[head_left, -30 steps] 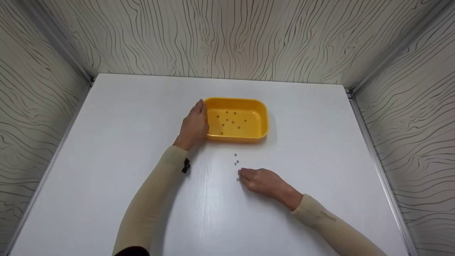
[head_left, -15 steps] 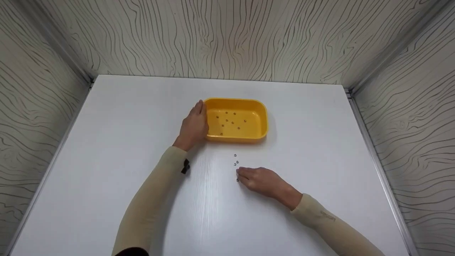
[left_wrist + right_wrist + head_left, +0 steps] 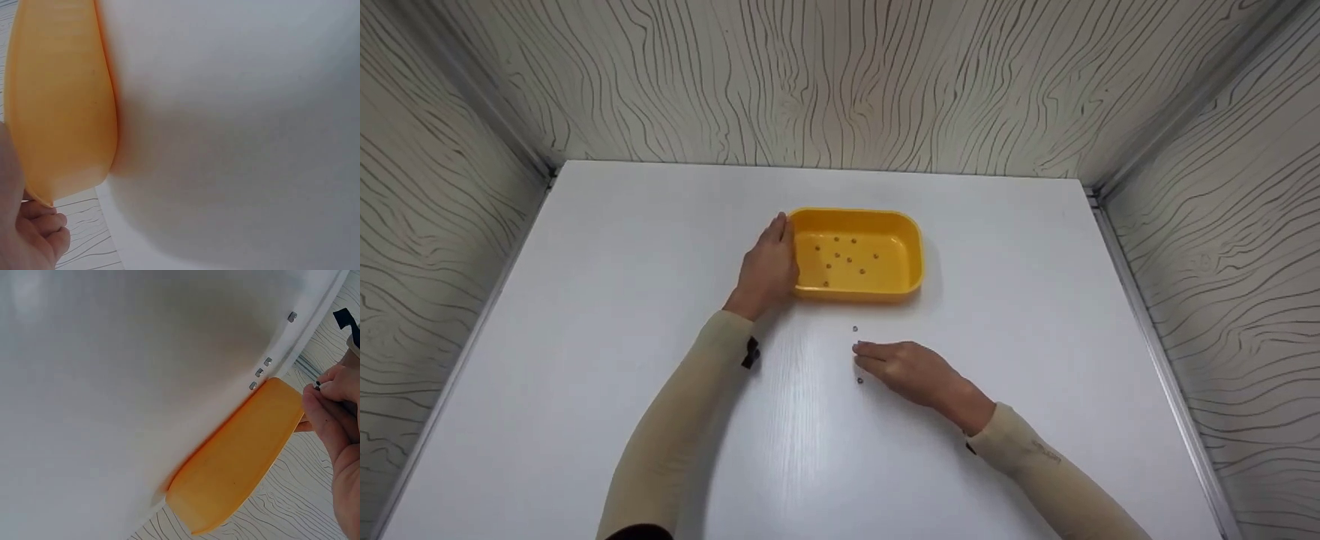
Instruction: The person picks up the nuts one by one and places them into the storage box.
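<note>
Ample table (image 3: 1020,315) flanks the yellow tray (image 3: 856,296); left fingers (image 3: 774,231) hold its edge.

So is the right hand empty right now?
No, the right wrist view shows the right hand pinching a small metal piece.

The beige left sleeve (image 3: 671,427), toward seven o'clock, has a black tab (image 3: 750,352); the beige right sleeve (image 3: 1061,484), toward five, bears faint lettering (image 3: 1045,451).
</note>
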`<state>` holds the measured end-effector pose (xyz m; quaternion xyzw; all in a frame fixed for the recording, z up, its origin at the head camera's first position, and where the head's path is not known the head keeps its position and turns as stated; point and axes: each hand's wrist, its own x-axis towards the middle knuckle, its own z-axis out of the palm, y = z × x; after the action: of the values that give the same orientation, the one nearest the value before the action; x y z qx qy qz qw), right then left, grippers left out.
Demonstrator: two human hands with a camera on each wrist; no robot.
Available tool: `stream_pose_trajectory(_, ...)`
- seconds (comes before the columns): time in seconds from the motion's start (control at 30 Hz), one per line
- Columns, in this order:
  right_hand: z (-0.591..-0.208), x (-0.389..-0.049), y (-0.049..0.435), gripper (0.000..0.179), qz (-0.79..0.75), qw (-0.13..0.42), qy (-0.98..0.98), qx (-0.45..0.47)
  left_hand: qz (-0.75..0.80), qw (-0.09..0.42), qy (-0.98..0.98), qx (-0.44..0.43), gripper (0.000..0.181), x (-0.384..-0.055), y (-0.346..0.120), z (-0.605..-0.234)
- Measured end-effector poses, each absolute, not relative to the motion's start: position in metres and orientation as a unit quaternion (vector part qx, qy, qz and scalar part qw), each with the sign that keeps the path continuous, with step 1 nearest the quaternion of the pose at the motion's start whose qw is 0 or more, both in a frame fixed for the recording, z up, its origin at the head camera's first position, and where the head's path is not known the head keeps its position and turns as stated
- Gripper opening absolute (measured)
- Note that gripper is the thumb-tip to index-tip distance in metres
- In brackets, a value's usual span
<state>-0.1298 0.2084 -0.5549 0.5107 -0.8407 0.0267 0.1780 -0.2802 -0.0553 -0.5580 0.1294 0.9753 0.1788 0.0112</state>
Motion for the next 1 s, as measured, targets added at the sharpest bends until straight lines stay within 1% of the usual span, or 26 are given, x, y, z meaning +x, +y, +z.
stream_pose_trajectory(0.17, -0.55, -0.137, 0.209, 0.033, 0.135, 0.161, -0.843, 0.496, 0.173, 0.007, 0.975, 0.136, 0.061, -0.28, -0.056, -0.559)
stream_pose_trajectory(0.43, -0.546, -0.146, 0.208, 0.034, 0.273, 0.123, -0.837, 0.459, 0.159, 0.006, 0.978, 0.137, 0.06, -0.28, -0.055, -0.558)
stream_pose_trajectory(1.0, -0.519, -0.158, 0.203, 0.031, 0.422, 0.037, -0.84, 0.339, 0.173, -0.003, 0.976, 0.134, 0.059, -0.279, -0.056, -0.559)
